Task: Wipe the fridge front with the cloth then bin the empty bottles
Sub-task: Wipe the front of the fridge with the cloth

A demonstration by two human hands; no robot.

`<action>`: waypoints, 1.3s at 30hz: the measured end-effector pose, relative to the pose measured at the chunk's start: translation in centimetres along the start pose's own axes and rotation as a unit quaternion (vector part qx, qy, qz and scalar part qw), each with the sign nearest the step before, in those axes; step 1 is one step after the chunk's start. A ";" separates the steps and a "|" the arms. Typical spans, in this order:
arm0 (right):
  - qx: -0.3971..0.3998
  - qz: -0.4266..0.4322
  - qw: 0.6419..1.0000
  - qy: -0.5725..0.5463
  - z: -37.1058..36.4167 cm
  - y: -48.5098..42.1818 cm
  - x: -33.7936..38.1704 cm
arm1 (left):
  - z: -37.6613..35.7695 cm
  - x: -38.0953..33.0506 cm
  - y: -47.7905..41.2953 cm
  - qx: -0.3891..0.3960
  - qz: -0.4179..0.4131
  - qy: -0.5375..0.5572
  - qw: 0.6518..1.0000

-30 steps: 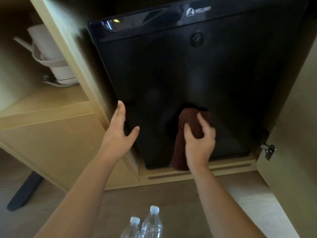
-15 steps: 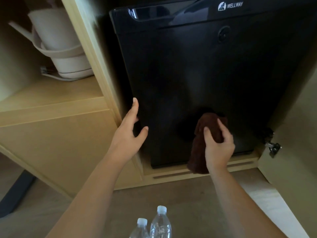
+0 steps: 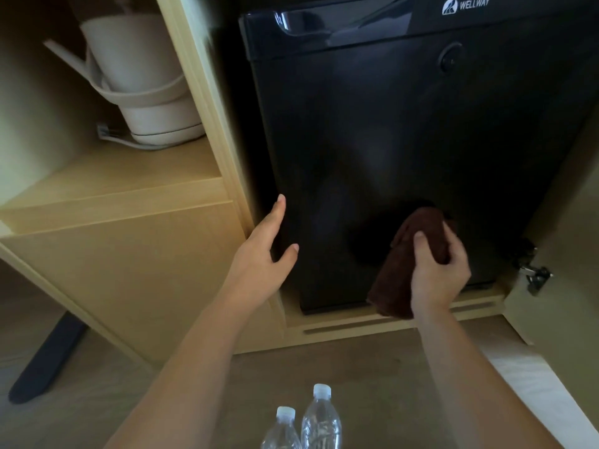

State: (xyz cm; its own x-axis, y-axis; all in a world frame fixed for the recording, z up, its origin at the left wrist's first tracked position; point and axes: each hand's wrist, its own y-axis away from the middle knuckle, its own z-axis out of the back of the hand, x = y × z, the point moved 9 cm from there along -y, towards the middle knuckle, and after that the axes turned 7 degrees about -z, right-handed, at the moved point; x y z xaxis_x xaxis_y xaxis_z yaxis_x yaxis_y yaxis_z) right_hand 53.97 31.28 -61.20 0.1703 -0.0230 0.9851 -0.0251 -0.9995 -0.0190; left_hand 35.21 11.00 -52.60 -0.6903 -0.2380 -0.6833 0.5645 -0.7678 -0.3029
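Two hands busy: right hand (image 3: 438,274) fingers curl round the brown cloth (image 3: 420,236), pressed low on the fridge front (image 3: 372,140); left hand (image 3: 264,249) fingers straight at its left edge. Wiping looks underway; both bottles (image 3: 321,424) stand on the floor (image 3: 363,367), unbinned.

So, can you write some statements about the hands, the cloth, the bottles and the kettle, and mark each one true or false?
1. The right hand grips the brown cloth against the lower fridge door. True.
2. Two capped bottles stand on the floor. True.
3. The left hand holds a bottle. False: it is open at the door's left edge and holds nothing.
4. The kettle stands on top of the fridge. False: it stands on the shelf to the left.
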 end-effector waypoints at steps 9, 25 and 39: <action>0.068 -0.086 0.993 0.039 0.0 1.6 -3.3 | -1.2 -0.3 0.1 -0.016 0.029 -0.011 0.999; 0.094 -0.055 0.993 0.055 -0.2 0.6 -1.8 | -1.8 -0.6 0.6 -0.049 0.065 0.024 0.996; 0.132 0.089 0.986 0.044 -5.5 4.9 6.5 | 2.1 -0.8 2.5 -0.092 0.011 -0.066 0.994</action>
State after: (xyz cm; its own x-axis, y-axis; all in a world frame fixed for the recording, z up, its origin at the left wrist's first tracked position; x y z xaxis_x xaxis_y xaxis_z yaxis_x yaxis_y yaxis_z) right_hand 49.53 26.34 -54.00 0.0997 -0.2084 0.9730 0.2134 -0.9506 -0.2255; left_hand 36.22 8.07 -51.39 -0.7227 -0.3388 -0.6024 0.6453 -0.6431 -0.4123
